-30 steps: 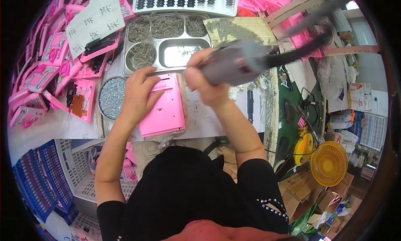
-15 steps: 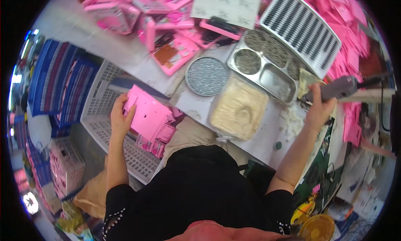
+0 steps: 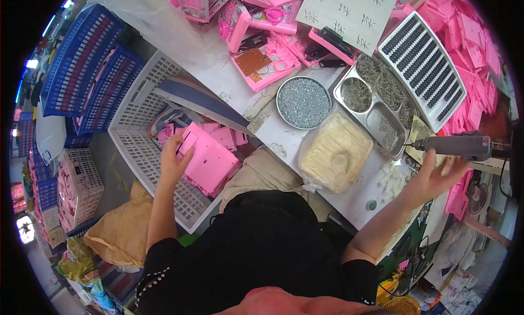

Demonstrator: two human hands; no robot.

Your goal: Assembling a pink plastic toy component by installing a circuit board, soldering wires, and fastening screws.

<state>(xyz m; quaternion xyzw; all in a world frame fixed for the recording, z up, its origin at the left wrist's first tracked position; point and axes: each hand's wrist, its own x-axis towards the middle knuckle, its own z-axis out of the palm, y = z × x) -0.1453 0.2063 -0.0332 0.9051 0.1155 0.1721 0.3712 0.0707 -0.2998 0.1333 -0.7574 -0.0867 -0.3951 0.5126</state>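
Over the white basket at the left, my left hand (image 3: 176,159) pinches the edge of a pink plastic casing (image 3: 212,161). More pink plastic parts (image 3: 222,136) lie in the basket beneath it. At the right, my right hand (image 3: 434,180) has its fingers spread, just below a grey electric screwdriver (image 3: 458,146). The screwdriver lies level, its bit toward the metal tray; the fingers are not wrapped round it, and whether they touch it I cannot make out.
A round dish of small metal pieces (image 3: 303,102), a bagged cream-coloured block (image 3: 335,154) and a steel compartment tray of screws (image 3: 376,105) stand on the table. Behind are a white rack with black rows (image 3: 423,69) and pink parts (image 3: 472,48). Blue crates (image 3: 82,58) stand left of the white basket (image 3: 128,146).
My right hand has let go of the screwdriver, its fingers now spread. My left hand has shifted the pink casing a little right and down over the basket. The whole view has turned slightly.
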